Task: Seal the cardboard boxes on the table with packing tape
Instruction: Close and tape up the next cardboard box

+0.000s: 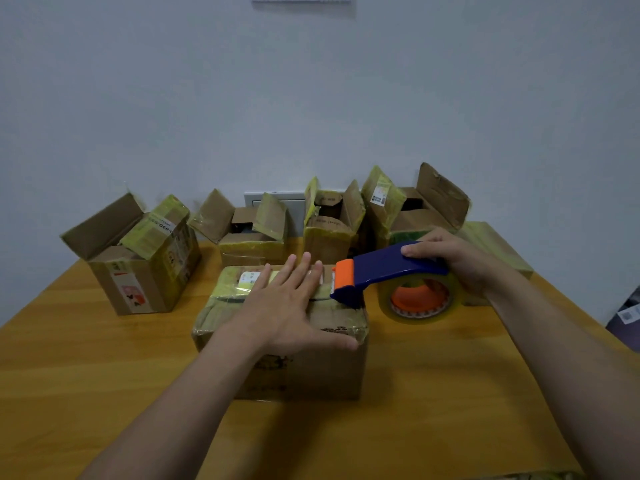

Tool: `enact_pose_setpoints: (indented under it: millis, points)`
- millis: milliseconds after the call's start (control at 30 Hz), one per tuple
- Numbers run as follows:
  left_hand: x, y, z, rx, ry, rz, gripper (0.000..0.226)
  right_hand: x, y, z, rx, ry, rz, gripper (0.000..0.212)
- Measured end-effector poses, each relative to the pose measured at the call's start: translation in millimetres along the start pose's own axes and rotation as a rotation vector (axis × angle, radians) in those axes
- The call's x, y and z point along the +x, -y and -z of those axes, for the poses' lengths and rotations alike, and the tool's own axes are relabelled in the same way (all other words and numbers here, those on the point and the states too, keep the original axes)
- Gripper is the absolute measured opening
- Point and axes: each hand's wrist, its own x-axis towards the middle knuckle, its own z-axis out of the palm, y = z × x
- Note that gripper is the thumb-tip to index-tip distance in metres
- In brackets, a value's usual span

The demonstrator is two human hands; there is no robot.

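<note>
Wooden counter (450, 393), pale wall (311, 98) behind.
Left hand (287, 306) flat, fingers spread, on the box (329, 368); right hand (460, 261) grips the tape dispenser (381, 266) (roll partly hidden).

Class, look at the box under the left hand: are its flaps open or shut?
Shut. The front box has its flaps lying flat under the left hand.

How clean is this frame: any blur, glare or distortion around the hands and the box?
Head view: dim, even light with a yellowish cast and soft shadows; no harsh glare. The left hand on the closed brown cardboard box is slightly soft, the blue and orange tape dispenser in the right hand crisp. Wide-angle distortion splays the edges of the wooden table.
</note>
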Motion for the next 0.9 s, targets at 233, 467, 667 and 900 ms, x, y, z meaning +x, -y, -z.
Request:
enact_pose_setpoints:
  millis: [233,467,667,900]
  points:
    - [-5,4,6,0.02,0.01,-0.026,0.149,-8,-2,17,0.076,0.028,-0.025,0.032]
    - [-7,-5,16,0.075,0.044,-0.029,0.157,-16,-21,13,0.114,-0.03,-0.007,0.036]
    - [10,-32,13,-0.181,0.019,-0.035,0.153,-11,-22,9,0.112,-0.039,-0.001,0.039]
    - [9,-3,7,-0.101,0.013,-0.026,0.159,2,-22,-9,0.126,-0.021,0.007,0.04]
